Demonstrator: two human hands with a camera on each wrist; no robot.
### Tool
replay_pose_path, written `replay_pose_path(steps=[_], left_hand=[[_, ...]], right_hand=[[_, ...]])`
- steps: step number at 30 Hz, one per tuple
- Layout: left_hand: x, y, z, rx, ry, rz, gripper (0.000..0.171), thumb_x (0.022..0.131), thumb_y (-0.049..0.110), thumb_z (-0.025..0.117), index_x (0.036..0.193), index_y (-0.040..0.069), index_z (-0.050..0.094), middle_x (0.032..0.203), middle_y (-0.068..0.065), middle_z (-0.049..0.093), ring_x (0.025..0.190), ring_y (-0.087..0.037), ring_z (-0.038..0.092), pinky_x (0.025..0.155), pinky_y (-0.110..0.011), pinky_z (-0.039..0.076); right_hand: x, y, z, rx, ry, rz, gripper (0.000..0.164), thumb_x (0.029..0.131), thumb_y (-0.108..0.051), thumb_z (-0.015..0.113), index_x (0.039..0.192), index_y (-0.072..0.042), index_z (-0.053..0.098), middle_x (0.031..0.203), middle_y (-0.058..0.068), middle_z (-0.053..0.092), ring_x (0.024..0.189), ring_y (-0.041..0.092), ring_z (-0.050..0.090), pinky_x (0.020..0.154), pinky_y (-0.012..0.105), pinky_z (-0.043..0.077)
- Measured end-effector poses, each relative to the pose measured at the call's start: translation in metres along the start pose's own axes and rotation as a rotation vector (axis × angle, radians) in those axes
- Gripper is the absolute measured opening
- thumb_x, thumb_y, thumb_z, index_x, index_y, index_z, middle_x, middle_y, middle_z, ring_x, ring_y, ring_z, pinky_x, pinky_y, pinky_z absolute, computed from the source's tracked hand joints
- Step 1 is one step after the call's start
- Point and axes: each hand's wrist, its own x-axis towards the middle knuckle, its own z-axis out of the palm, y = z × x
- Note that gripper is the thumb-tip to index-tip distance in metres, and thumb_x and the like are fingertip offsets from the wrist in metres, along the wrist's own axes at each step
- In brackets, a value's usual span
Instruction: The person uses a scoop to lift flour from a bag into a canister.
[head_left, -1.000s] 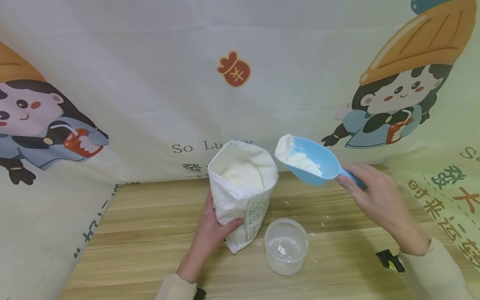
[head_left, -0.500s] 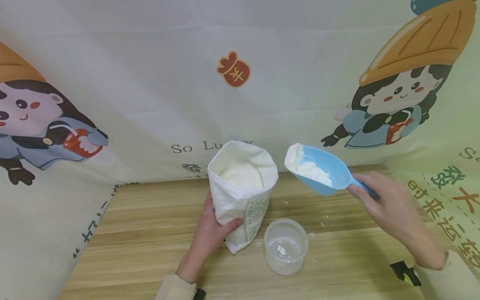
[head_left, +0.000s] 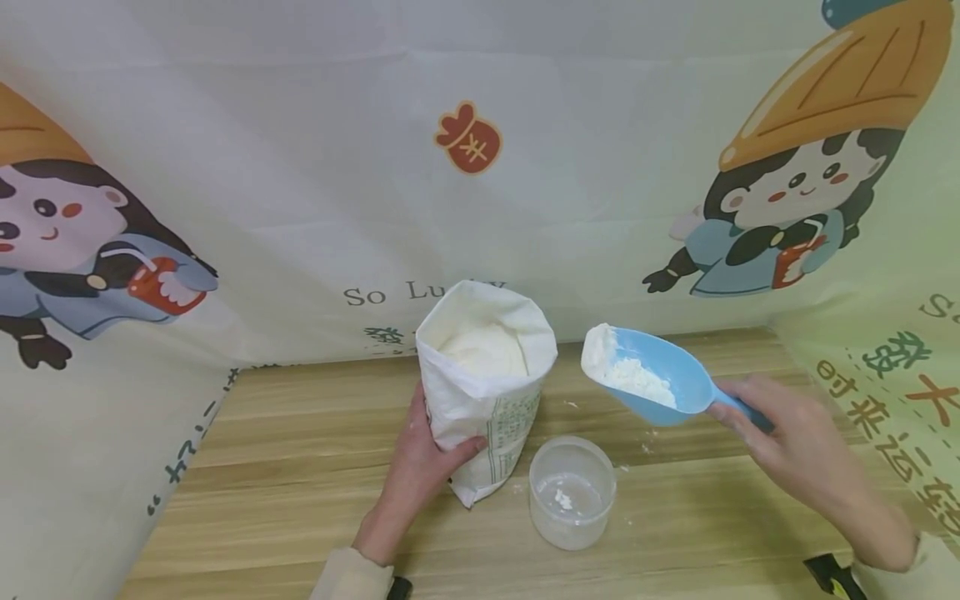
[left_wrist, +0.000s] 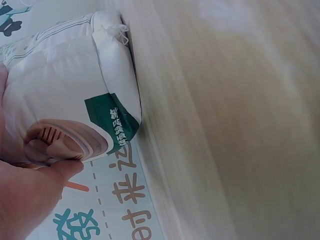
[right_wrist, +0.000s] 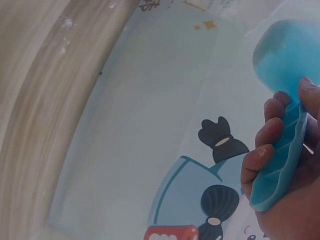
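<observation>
My left hand (head_left: 423,458) holds a white bag (head_left: 457,425) by its lower side, the thumb across its front. The bag stands upright with its top open, and white flour-like powder (head_left: 483,350) shows inside. My right hand (head_left: 795,442) grips the handle of a blue scoop (head_left: 693,375); in the right wrist view the fingers wrap round the ribbed handle (right_wrist: 280,165). White powder (head_left: 637,379) lies in the scoop, heaped at its lip. The scoop is in the air right of the bag, behind and right of a clear round tub (head_left: 572,525) with a little powder on its bottom.
The wooden table (head_left: 285,467) has specks of powder near the tub. A printed cloth backdrop (head_left: 337,167) closes off the back and both sides. The left wrist view shows the bag's printed face (left_wrist: 65,100) with a green label.
My right hand has brought the loaded scoop to the right and lower, away from the bag and toward me. The left hand, bag and tub have stayed in place.
</observation>
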Motion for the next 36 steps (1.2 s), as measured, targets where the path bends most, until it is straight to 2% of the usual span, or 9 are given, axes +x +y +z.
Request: replay_pose_path(steps=[4,9,12,20,24,29,36], left_hand=[[0.000,0.000,0.000,-0.007,-0.002,-0.003,0.119,0.075,0.022,0.095,0.164,0.019,0.016,0.149,-0.016,0.050,0.132,-0.036,0.053,0.110,-0.057,0.044],[0.000,0.001,0.001,-0.009,-0.002,-0.002,0.120,0.075,0.022,0.095,0.165,0.018,0.016,0.149,-0.016,0.051,0.132,-0.036,0.054,0.110,-0.057,0.044],[0.000,0.001,0.001,-0.008,-0.002,-0.005,0.121,0.074,0.022,0.095,0.165,0.019,0.016,0.149,-0.017,0.051,0.131,-0.036,0.054,0.110,-0.057,0.044],[-0.001,-0.002,0.000,0.005,0.002,-0.005,0.120,0.075,0.026,0.095,0.165,0.017,0.016,0.150,-0.018,0.049,0.132,-0.037,0.054,0.109,-0.058,0.045],[-0.001,-0.001,-0.001,0.000,0.001,-0.008,0.119,0.075,0.026,0.095,0.165,0.018,0.016,0.150,-0.017,0.049,0.133,-0.037,0.053,0.110,-0.058,0.044],[-0.002,0.001,-0.002,0.002,-0.003,-0.025,0.120,0.076,0.025,0.094,0.165,0.017,0.015,0.151,-0.018,0.048,0.133,-0.038,0.053,0.110,-0.058,0.044],[-0.001,0.001,-0.001,0.011,-0.002,-0.014,0.121,0.075,0.026,0.095,0.165,0.016,0.015,0.152,-0.019,0.047,0.134,-0.038,0.051,0.111,-0.059,0.043]], right_hand=[[-0.005,-0.001,0.001,0.015,-0.026,0.017,0.023,0.087,-0.004,0.080,0.110,-0.003,0.076,0.093,0.004,0.074,0.071,0.003,0.060,0.060,0.014,0.048],[-0.010,-0.001,0.003,0.022,-0.043,0.008,0.028,0.082,-0.002,0.083,0.108,-0.009,0.077,0.100,0.002,0.076,0.085,0.014,0.070,0.073,0.011,0.052],[-0.013,0.000,0.005,0.043,-0.060,-0.016,0.032,0.078,-0.001,0.085,0.108,-0.011,0.077,0.098,-0.002,0.075,0.085,0.010,0.069,0.075,0.010,0.051],[-0.022,0.004,0.006,0.107,-0.111,-0.066,0.031,0.081,-0.005,0.084,0.110,-0.014,0.076,0.095,-0.013,0.069,0.077,-0.001,0.057,0.066,0.014,0.046],[-0.024,0.007,0.006,0.090,-0.136,-0.096,0.028,0.085,-0.010,0.083,0.110,-0.019,0.076,0.097,-0.015,0.068,0.079,-0.002,0.058,0.068,0.013,0.048],[-0.024,0.011,0.004,0.064,-0.151,-0.142,0.025,0.086,-0.013,0.082,0.109,-0.020,0.076,0.098,-0.015,0.069,0.081,0.000,0.061,0.072,0.015,0.051],[-0.023,0.016,0.002,0.024,-0.171,-0.182,0.021,0.089,-0.025,0.081,0.109,-0.019,0.078,0.094,-0.018,0.065,0.075,-0.005,0.055,0.063,0.014,0.048]])
